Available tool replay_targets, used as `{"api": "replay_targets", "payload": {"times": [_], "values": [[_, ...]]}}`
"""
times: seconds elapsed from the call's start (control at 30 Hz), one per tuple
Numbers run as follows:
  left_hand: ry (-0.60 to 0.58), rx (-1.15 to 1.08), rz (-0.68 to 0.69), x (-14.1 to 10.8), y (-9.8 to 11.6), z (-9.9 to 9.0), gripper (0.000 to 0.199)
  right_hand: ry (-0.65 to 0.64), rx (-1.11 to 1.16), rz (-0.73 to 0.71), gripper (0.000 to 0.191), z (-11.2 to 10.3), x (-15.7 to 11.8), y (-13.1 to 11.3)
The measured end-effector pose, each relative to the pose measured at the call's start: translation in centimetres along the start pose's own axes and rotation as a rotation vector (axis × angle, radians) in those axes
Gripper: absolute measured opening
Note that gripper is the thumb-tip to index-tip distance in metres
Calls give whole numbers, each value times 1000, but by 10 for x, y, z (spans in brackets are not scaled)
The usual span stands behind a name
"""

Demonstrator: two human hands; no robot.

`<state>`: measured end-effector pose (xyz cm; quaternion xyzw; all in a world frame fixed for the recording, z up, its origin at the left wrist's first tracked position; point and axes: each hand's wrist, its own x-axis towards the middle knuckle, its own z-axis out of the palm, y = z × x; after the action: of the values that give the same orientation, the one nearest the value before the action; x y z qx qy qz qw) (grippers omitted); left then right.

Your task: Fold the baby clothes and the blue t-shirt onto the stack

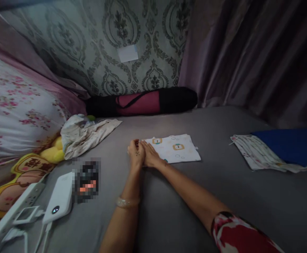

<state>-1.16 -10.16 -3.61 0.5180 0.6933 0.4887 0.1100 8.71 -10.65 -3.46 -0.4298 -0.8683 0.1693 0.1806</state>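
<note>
A folded white cloth (166, 149) with lion faces and small ring outlines lies flat on the grey bed sheet. My right hand (150, 154) rests palm down over its left end, fingers stretched out. Right beside it, at the cloth's left edge, my left hand (137, 154) stands on its side with the fingers curled in. Whatever those fingers hold, if anything, is hidden. The two hands touch or nearly touch each other. A pale bangle (127, 202) circles my left wrist.
To the left lie a crumpled cloth (83, 135), a yellow cushion (24, 179), a power strip (16, 214), a white power bank (60, 196) and a blurred-out item (87, 179). Folded fabrics (287, 147) lie right. A black-and-maroon long bag (140, 103) lines the wall.
</note>
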Motion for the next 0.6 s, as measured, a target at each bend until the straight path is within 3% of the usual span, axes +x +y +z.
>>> {"api": "replay_targets", "payload": {"times": [0.23, 0.37, 0.5, 0.6], "values": [[-191, 143, 201, -17, 22, 11, 28, 108, -173, 153, 54, -38, -31, 37], [-305, 161, 307, -23, 20, 18, 33, 83, -246, 199, 57, -35, -40, 45], [-364, 154, 400, -27, 16, 23, 36, 96, -240, 200, 57, -29, -40, 46], [-384, 178, 453, -28, 14, 26, 35, 81, -177, 191, 55, -36, -38, 49]]}}
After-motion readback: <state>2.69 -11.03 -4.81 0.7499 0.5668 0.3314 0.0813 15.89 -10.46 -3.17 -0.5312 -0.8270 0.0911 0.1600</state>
